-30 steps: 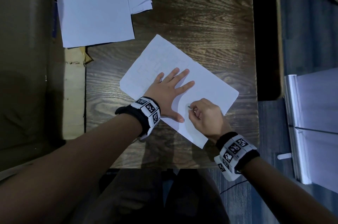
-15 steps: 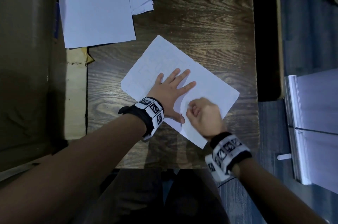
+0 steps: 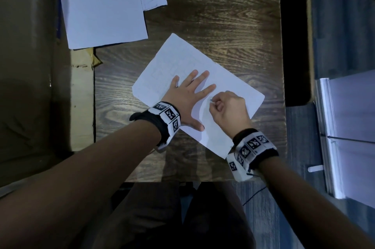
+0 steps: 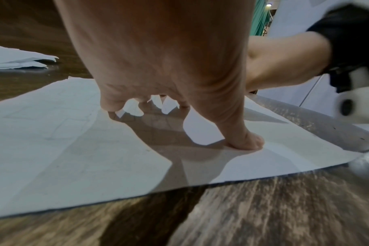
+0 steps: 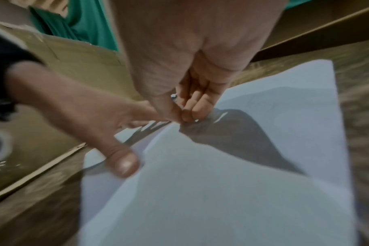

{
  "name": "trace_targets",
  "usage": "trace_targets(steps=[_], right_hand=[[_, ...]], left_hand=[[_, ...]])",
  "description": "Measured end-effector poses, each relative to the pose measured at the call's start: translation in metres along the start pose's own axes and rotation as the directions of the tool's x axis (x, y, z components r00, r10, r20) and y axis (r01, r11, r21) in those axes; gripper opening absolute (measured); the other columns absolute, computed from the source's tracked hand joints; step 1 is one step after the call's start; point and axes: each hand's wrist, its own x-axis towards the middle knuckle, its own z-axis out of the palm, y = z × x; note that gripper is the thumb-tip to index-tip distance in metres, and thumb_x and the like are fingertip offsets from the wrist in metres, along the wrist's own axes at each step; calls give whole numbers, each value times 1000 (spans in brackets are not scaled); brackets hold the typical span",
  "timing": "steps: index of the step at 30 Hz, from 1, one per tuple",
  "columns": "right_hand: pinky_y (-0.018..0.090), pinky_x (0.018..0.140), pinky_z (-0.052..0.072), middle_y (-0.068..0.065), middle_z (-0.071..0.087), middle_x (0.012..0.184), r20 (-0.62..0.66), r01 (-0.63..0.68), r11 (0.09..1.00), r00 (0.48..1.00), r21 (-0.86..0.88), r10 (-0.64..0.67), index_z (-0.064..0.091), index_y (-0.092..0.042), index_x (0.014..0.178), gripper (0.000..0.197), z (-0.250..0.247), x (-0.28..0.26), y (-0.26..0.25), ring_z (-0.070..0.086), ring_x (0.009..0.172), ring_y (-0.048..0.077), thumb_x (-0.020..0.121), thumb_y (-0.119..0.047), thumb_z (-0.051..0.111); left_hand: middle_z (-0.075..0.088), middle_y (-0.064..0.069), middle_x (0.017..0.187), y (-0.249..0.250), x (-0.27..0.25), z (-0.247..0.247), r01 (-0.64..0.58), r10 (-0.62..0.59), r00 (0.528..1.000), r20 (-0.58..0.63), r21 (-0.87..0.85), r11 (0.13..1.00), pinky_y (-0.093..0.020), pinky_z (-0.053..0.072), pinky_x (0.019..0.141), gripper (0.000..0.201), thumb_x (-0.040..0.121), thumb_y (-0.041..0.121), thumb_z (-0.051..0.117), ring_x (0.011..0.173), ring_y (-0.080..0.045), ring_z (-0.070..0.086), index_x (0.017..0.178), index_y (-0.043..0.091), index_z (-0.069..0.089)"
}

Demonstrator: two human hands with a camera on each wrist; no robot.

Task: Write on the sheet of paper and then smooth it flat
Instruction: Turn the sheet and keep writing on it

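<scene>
We find the sheet of paper [image 3: 194,94] lying askew at the centre of the wooden table [image 3: 223,15], below a stack of loose sheets [image 3: 105,3] at upper left. The left hand [image 3: 187,99] presses it flat, fingers straight and spread. The right hand [image 3: 228,109] has its fingers bunched together, pinching what appears to be a pen [image 5: 173,96]; blur prevents certainty.

Risk, in our judgement: if the left palm lifts, the writing stroke could drag or crease the sheet.

The left wrist view shows faint pencilled lines on the sheet, barely legible overhead. The right wrist view shows the pinch itself, hidden from the head view.
</scene>
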Motion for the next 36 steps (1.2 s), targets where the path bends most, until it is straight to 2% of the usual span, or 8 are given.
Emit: trace_targets(steps=[4, 9, 13, 17, 22, 26, 31, 36], right_hand=[[36, 60, 52, 4, 59, 75, 137, 92, 995, 986, 33, -96, 67, -7, 84, 3, -1, -32, -10, 52, 60, 14, 84, -10, 67], [31, 64, 53, 3, 62, 77, -1, -5, 1000, 1000, 16, 5, 69, -8, 87, 5, -1, -11, 0, 54, 63, 12, 84, -12, 67], [30, 59, 49, -3, 53, 74, 135, 81, 997, 988, 2, -81, 64, -10, 82, 3, -3, -36, -6, 48, 60, 11, 84, -12, 66], [22, 61, 41, 0, 55, 77, -18, 28, 999, 999, -16, -28, 67, -7, 86, 3, -6, -5, 6, 48, 62, 10, 84, -9, 66], [26, 58, 45, 0, 54, 74, 169, 70, 997, 983, -20, -66, 65, -7, 81, 4, -9, -43, -3, 49, 60, 14, 84, -10, 67], [25, 62, 44, 0, 54, 75, 3, -27, 999, 1000, -44, 28, 66, -9, 84, 4, -8, -7, 6, 50, 62, 14, 84, -12, 63], [33, 59, 50, 1, 55, 72, 167, 69, 998, 984, -13, -66, 65, -7, 81, 6, -6, -38, -6, 49, 60, 14, 84, -11, 65], [25, 62, 43, 4, 58, 75, -3, -36, 998, 999, -44, 36, 68, -7, 83, 6, -5, -10, 2, 49, 62, 14, 85, -12, 64]], left_hand=[[-35, 4, 163, 0, 0, 0, 7, -7, 1000, -10, 23, 1000, -65, 3, 119, 132, 65, 88, 65, 152, -24, -27, 159, 40, -16], [-35, 3, 163, 1, -1, -1, 15, -15, 1000, 1, 27, 1000, -66, 5, 119, 130, 67, 87, 64, 152, -25, -26, 159, 40, -16], [-35, 1, 163, 3, 0, -3, 7, -7, 1000, -4, 49, 999, -68, 7, 117, 126, 67, 88, 63, 153, -28, -25, 157, 46, -15], [-35, 1, 163, 3, 0, -3, 3, -3, 1000, 10, 36, 999, -69, 6, 117, 121, 69, 86, 64, 152, -28, -25, 157, 50, -13], [-37, 1, 162, 3, 0, -4, 3, -3, 1000, 6, 41, 999, -69, 6, 118, 122, 69, 86, 64, 152, -28, -26, 157, 49, -12], [-36, 1, 162, 4, 0, -3, 14, -14, 1000, 11, 36, 999, -70, 7, 117, 123, 68, 86, 65, 152, -28, -26, 157, 49, -13], [-36, 1, 162, 4, 2, -3, 14, -14, 1000, 0, 45, 999, -70, 8, 117, 124, 67, 87, 64, 152, -27, -26, 157, 49, -13], [-35, 1, 163, 5, 2, -2, 22, -22, 1000, 8, 52, 998, -72, 11, 116, 125, 67, 87, 65, 153, -28, -24, 157, 49, -13]])
